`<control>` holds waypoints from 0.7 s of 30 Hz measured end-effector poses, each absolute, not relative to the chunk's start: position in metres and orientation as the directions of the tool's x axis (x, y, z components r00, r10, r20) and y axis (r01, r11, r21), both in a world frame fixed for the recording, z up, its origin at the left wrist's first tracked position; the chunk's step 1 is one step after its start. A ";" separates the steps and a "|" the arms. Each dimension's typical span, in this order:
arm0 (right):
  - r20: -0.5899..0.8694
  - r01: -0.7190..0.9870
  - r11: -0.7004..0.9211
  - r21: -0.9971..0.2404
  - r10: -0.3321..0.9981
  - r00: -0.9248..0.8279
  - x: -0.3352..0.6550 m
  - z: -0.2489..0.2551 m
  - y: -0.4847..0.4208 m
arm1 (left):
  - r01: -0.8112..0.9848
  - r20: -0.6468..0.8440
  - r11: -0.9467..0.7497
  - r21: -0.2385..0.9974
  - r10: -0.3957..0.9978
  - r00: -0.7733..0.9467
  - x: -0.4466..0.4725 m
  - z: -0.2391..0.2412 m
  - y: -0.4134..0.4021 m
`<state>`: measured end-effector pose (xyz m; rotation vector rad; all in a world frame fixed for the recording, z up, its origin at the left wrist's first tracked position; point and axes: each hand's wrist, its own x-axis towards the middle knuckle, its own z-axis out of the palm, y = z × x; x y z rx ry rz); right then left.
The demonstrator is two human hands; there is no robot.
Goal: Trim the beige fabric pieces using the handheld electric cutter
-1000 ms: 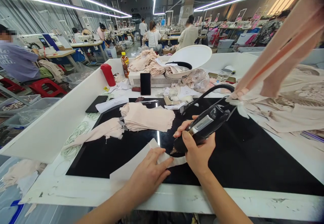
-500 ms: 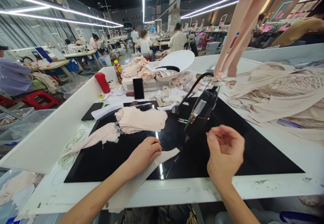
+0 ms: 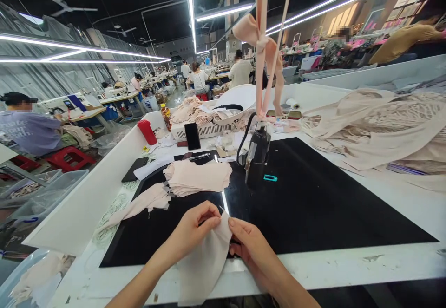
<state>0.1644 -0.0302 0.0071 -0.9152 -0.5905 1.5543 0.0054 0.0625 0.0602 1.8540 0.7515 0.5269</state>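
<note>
A pale beige fabric piece (image 3: 205, 268) hangs between my two hands over the near edge of the black board (image 3: 313, 206). My left hand (image 3: 200, 222) pinches its upper edge between thumb and fingers. On the other side of that edge, my right hand (image 3: 245, 240) grips the cloth, thumb on top. Behind my hands lies a stack of cut beige fabric pieces (image 3: 198, 175), with a loose fabric strip (image 3: 142, 206) trailing off to its left. A black hand-held tool (image 3: 258, 152) hangs above the board from knotted pink fabric strips (image 3: 263, 43).
Teal thread snips (image 3: 270, 178) lie right of the hanging tool. Farther back are a phone (image 3: 192, 136), a red cup (image 3: 147, 132) and a white crate (image 3: 181, 132) heaped with fabric. More beige cloth (image 3: 383, 127) covers the right side. A person in purple (image 3: 28, 127) sits at left.
My right hand has come left and down and now grips the fabric beside my left hand. The fabric's end is lifted off the board. The hanging tool has swung left; the view has shifted.
</note>
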 end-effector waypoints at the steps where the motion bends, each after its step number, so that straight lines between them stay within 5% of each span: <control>1: -0.245 -0.623 -0.199 -0.757 0.970 -0.012 0.161 0.009 -0.028 | 0.234 0.008 -0.238 0.943 0.718 0.696 0.003 0.060 0.061; 7: -0.302 -0.681 -0.222 -0.697 0.953 -0.002 0.144 0.015 -0.020 | 0.102 -0.037 -0.038 0.994 0.764 0.644 -0.010 0.055 0.058; 14: -0.289 -0.645 -0.179 -0.743 0.955 0.068 0.139 0.025 -0.011 | 0.170 -0.132 0.031 0.985 0.771 0.623 -0.020 0.047 0.053; 21: -0.254 -0.485 -0.183 -0.855 0.963 0.085 0.140 0.013 0.001 | 0.088 0.013 -0.092 0.992 0.764 0.645 -0.010 0.040 0.044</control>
